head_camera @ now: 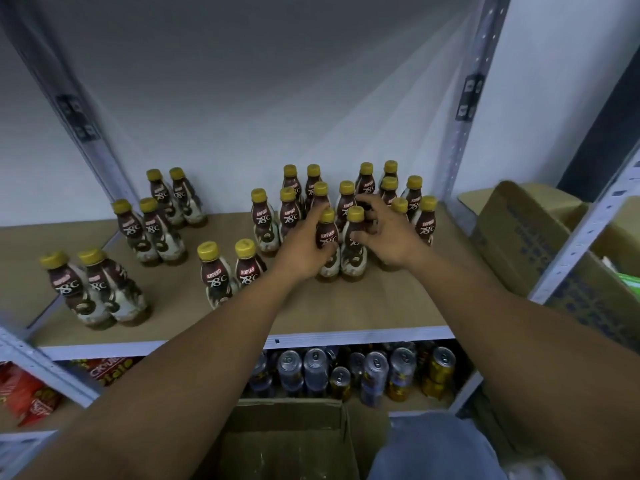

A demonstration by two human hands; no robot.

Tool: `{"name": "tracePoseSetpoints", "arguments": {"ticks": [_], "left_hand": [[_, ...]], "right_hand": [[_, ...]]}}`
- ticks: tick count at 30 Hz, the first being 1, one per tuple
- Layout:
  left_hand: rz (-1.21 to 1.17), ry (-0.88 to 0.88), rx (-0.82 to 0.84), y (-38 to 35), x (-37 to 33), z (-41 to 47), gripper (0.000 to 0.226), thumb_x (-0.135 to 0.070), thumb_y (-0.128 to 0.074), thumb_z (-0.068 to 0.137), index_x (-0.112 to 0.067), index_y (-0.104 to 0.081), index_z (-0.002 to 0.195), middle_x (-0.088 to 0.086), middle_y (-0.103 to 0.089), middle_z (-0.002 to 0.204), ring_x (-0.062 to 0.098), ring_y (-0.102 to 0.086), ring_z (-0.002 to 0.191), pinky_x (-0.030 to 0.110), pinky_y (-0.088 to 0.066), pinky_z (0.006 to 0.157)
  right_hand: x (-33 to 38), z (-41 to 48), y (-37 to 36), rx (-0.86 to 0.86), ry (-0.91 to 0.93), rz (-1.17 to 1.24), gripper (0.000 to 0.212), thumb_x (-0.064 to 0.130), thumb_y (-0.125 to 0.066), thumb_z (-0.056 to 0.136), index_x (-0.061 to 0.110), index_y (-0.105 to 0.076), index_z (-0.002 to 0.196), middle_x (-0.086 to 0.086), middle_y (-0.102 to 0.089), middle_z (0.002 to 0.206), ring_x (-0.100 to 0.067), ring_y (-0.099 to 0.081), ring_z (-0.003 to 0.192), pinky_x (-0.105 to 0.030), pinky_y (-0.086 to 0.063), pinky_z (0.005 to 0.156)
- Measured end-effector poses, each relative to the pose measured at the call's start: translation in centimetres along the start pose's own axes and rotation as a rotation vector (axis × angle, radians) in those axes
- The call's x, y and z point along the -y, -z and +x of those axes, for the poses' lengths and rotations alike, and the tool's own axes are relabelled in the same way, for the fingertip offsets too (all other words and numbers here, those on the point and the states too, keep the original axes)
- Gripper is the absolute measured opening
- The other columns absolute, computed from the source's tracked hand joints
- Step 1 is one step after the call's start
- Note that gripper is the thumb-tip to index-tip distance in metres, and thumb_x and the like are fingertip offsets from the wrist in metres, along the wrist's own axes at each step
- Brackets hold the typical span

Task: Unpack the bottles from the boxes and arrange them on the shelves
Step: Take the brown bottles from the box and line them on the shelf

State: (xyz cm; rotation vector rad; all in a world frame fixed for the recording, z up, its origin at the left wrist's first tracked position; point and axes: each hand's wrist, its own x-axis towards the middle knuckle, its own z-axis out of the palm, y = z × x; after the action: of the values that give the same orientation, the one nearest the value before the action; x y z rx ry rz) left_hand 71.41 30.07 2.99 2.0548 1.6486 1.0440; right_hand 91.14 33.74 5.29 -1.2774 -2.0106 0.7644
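Yellow-capped bottles [214, 277] stand upright on the shelf [381, 306], long axes vertical, caps up. Left hand [304, 252] curls round one front bottle [328, 232]; right hand [391, 237] curls round its neighbour [354, 266], the two touching. Cardboard box [277, 441] lies below.

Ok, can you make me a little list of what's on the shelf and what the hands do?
place: shelf board of a metal rack
bottles: brown, yellow caps, upright in pairs and one bunch
left hand: grips one front bottle
right hand: grips the neighbouring bottle
below: cans, red snack packs
front: open cardboard box
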Motion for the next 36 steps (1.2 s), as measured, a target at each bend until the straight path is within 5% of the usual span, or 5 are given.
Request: {"name": "tracePoseSetpoints", "arguments": {"ticks": [8, 15, 21, 32, 36], "left_hand": [[-0.029, -0.015, -0.077, -1.1, 1.1, -0.3, 0.078, -0.014, -0.068, 0.094, -0.026, -0.027, 0.159, -0.003, -0.053, 0.149, 0.014, -0.055, 0.129, 0.017, -0.040, 0.098], [-0.035, -0.010, -0.059, -1.0, 1.3, -0.5, 0.078, -0.016, -0.070, 0.093, -0.035, -0.027, 0.156, -0.005, -0.056, 0.145, 0.016, -0.063, 0.118, 0.034, -0.052, 0.101], [-0.061, -0.006, -0.033, -1.4, 1.1, -1.3, 0.080, -0.020, -0.070, 0.092, -0.044, -0.024, 0.154, 0.001, -0.065, 0.127, 0.028, -0.071, 0.094, 0.046, -0.059, 0.086], [-0.091, 0.014, -0.008, -2.0, -0.4, -3.6, 0.081, -0.030, -0.069, 0.090, -0.053, -0.022, 0.151, 0.006, -0.066, 0.126, 0.027, -0.072, 0.093, 0.050, -0.060, 0.085], [-0.092, 0.002, -0.007, -1.9, -1.2, -4.5, 0.080, -0.025, -0.071, 0.092, -0.051, -0.023, 0.151, 0.002, -0.066, 0.127, 0.026, -0.072, 0.093, 0.047, -0.060, 0.086]], "right_hand": [[-1.8, 0.0, -1.3, -0.027, 0.045, 0.071, 0.076, 0.019, -0.078, 0.083, 0.048, -0.038, 0.141, 0.005, -0.067, 0.124, -0.017, -0.064, 0.114, -0.046, -0.053, 0.100], [-2.3, -0.7, -1.8, -0.080, 0.076, 0.154, 0.068, 0.013, -0.076, 0.087, 0.049, -0.042, 0.134, 0.008, -0.064, 0.126, -0.010, -0.060, 0.123, -0.046, -0.052, 0.102], [-2.6, -1.9, -1.6, -0.078, 0.070, 0.204, 0.067, 0.011, -0.075, 0.089, 0.040, -0.044, 0.141, 0.012, -0.061, 0.123, -0.008, -0.058, 0.124, -0.035, -0.051, 0.104], [-1.9, -5.4, -0.7, -0.084, 0.085, 0.173, 0.068, 0.011, -0.073, 0.092, 0.033, -0.042, 0.147, 0.013, -0.057, 0.124, -0.005, -0.053, 0.124, -0.021, -0.046, 0.101], [-1.9, -6.2, -0.5, -0.084, 0.088, 0.168, 0.068, 0.012, -0.073, 0.091, 0.034, -0.042, 0.147, 0.011, -0.058, 0.128, -0.005, -0.051, 0.124, -0.031, -0.048, 0.106]]}}
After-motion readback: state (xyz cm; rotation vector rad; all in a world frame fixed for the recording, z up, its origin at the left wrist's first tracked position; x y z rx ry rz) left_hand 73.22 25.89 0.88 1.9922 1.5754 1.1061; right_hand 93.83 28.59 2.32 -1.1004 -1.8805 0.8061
